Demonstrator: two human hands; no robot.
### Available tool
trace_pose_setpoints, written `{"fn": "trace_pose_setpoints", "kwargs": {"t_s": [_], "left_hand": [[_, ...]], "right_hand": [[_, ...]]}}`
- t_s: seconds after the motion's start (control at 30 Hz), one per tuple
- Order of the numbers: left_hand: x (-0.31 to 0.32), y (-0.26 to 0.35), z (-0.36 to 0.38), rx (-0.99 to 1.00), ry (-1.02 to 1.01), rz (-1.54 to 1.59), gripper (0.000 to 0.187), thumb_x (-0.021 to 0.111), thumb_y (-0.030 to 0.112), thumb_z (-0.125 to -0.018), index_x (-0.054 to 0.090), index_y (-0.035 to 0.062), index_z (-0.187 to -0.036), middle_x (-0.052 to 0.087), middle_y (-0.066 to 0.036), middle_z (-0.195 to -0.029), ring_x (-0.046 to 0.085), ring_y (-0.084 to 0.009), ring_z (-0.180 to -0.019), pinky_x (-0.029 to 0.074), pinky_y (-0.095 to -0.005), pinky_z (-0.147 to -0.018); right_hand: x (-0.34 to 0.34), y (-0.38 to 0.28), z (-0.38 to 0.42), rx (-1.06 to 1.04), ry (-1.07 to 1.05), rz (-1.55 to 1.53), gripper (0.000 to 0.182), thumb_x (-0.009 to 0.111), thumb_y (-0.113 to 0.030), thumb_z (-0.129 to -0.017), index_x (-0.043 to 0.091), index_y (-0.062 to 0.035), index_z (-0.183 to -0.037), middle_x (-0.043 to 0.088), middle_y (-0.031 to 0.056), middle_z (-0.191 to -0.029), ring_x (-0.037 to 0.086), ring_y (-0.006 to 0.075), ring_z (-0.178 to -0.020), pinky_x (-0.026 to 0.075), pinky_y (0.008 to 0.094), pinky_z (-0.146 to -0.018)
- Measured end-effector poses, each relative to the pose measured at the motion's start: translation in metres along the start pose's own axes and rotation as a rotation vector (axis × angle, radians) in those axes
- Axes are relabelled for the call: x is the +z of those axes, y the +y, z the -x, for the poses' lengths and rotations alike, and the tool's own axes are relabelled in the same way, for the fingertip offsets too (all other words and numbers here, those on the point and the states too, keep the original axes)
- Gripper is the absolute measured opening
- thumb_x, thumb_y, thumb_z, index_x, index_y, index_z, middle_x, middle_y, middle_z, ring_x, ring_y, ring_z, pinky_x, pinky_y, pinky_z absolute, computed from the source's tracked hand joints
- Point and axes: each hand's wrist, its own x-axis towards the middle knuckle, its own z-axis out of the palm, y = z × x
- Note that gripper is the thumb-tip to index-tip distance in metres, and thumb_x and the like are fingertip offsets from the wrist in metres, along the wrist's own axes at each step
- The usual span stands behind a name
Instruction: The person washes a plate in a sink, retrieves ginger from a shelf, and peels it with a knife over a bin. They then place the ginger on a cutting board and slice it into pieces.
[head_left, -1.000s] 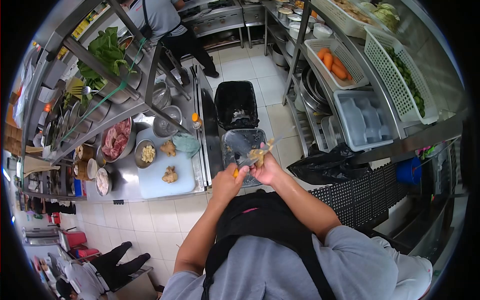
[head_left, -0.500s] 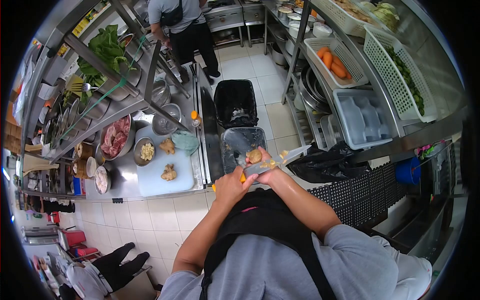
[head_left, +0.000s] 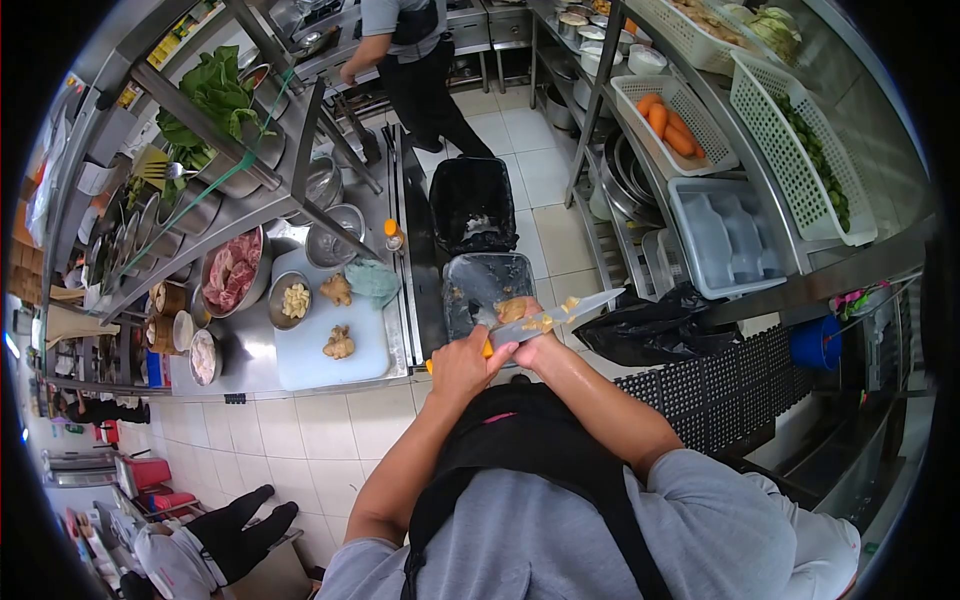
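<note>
Wrapped round the yellow handle of a knife (head_left: 545, 320) is my left hand (head_left: 463, 366). The blade points right and slightly away, with yellowish peel pieces stuck on it. My right hand (head_left: 538, 348) is closed on a piece of ginger (head_left: 514, 308), partly hidden behind the blade. Both hands are close together at the near edge of a grey bin (head_left: 487, 285). To the left, two ginger pieces (head_left: 338, 343) lie on a white board (head_left: 330, 368), beside a metal bowl (head_left: 289, 301) of peeled pieces.
A black-lined bin (head_left: 472, 205) stands beyond the grey one. Bowls of meat (head_left: 233, 272) sit at the left, near an orange-capped bottle (head_left: 393, 236). Shelves at the right hold a carrot basket (head_left: 672, 130) and a blue-grey tray (head_left: 727, 235). A co-worker (head_left: 410, 70) stands ahead.
The ginger in my right hand has turned and now shows a longer side. The co-worker ahead has moved to the right, with one arm stretched left.
</note>
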Motion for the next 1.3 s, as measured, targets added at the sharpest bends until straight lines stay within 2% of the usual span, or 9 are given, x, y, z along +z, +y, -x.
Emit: {"fn": "trace_pose_setpoints", "kwargs": {"t_s": [0.33, 0.43, 0.5, 0.6, 0.73, 0.83, 0.97, 1.13, 1.3], "left_hand": [[0.005, -0.005, -0.005, -0.020, 0.000, -0.044, 0.056, 0.057, 0.065, -0.087, 0.055, 0.0096, -0.084, 0.063, -0.019, -0.062, 0.066, -0.0400, -0.061, 0.048, -0.0510, -0.051], [0.008, -0.017, -0.006, -0.140, -0.027, -0.042, 0.056, 0.055, 0.065, -0.089, 0.056, 0.0089, -0.085, 0.064, -0.021, -0.065, 0.066, -0.0432, -0.066, 0.049, -0.0532, -0.056], [0.012, -0.043, -0.005, -0.245, -0.042, -0.051, 0.056, 0.053, 0.064, -0.091, 0.057, 0.0085, -0.086, 0.064, -0.022, -0.067, 0.065, -0.0450, -0.069, 0.049, -0.0544, -0.059], [0.012, -0.065, 0.000, -0.357, -0.098, -0.017, 0.054, 0.050, 0.061, -0.094, 0.059, 0.0082, -0.087, 0.065, -0.024, -0.073, 0.064, -0.0482, -0.075, 0.049, -0.0563, -0.064], [-0.010, -0.031, -0.003, -0.286, -0.044, 0.092, 0.054, 0.051, 0.060, -0.094, 0.058, 0.0073, -0.087, 0.064, -0.026, -0.073, 0.063, -0.0490, -0.075, 0.048, -0.0559, -0.063], [-0.017, 0.002, -0.010, -0.148, -0.111, 0.088, 0.053, 0.052, 0.061, -0.092, 0.058, 0.0080, -0.088, 0.064, -0.025, -0.072, 0.064, -0.0487, -0.074, 0.048, -0.0559, -0.063], [-0.016, 0.006, -0.014, -0.125, -0.120, 0.044, 0.053, 0.052, 0.062, -0.091, 0.058, 0.0090, -0.090, 0.065, -0.025, -0.073, 0.064, -0.0481, -0.075, 0.049, -0.0564, -0.063], [0.002, -0.038, -0.008, -0.206, -0.048, 0.030, 0.061, 0.049, 0.067, -0.091, 0.061, 0.0078, -0.086, 0.066, -0.023, -0.070, 0.066, -0.0466, -0.070, 0.051, -0.0541, -0.062], [-0.007, -0.042, -0.004, -0.325, -0.076, 0.133, 0.059, 0.047, 0.064, -0.094, 0.062, 0.0076, -0.088, 0.067, -0.025, -0.076, 0.066, -0.0472, -0.078, 0.050, -0.0558, -0.066]], "right_hand": [[0.012, 0.000, 0.012, -0.061, 0.046, -0.008, 0.038, 0.041, -0.046, -0.102, 0.053, -0.0107, -0.093, 0.056, 0.0057, -0.089, 0.055, 0.0216, -0.086, 0.051, 0.0422, -0.084], [0.025, -0.007, 0.027, -0.116, 0.120, -0.048, 0.039, 0.039, -0.045, -0.102, 0.052, -0.0087, -0.092, 0.055, 0.0067, -0.084, 0.053, 0.0197, -0.071, 0.051, 0.0377, -0.069], [0.018, -0.022, 0.037, -0.001, -0.114, 0.037, 0.039, 0.038, -0.044, -0.102, 0.052, -0.0085, -0.093, 0.050, 0.0058, -0.075, 0.046, 0.0152, -0.054, 0.038, 0.0304, -0.048], [0.036, -0.035, 0.049, -0.026, -0.030, 0.077, 0.039, 0.038, -0.043, -0.103, 0.053, -0.0084, -0.094, 0.047, 0.0051, -0.069, 0.038, 0.0124, -0.046, 0.028, 0.0269, -0.042], [0.012, -0.029, 0.028, 0.009, -0.144, 0.095, 0.034, 0.041, -0.039, -0.101, 0.052, -0.0082, -0.091, 0.054, 0.0057, -0.076, 0.045, 0.0150, -0.052, 0.039, 0.0298, -0.048], [0.022, -0.011, 0.029, -0.087, 0.040, 0.105, 0.028, 0.050, -0.036, -0.100, 0.056, -0.0104, -0.091, 0.058, 0.0035, -0.080, 0.060, 0.0181, -0.075, 0.053, 0.0346, -0.061], [0.031, -0.013, 0.035, -0.118, 0.049, 0.061, 0.030, 0.048, -0.036, -0.100, 0.056, -0.0103, -0.089, 0.057, 0.0041, -0.078, 0.055, 0.0162, -0.063, 0.048, 0.0313, -0.053], [0.024, -0.027, 0.042, -0.015, -0.209, 0.137, 0.037, 0.042, -0.038, -0.102, 0.056, -0.0066, -0.089, 0.053, 0.0054, -0.071, 0.036, 0.0127, -0.045, 0.031, 0.0265, -0.043], [0.025, -0.031, 0.043, -0.093, -0.183, 0.189, 0.042, 0.042, -0.045, -0.102, 0.057, -0.0070, -0.092, 0.056, 0.0052, -0.073, 0.043, 0.0143, -0.049, 0.036, 0.0279, -0.047]]}}
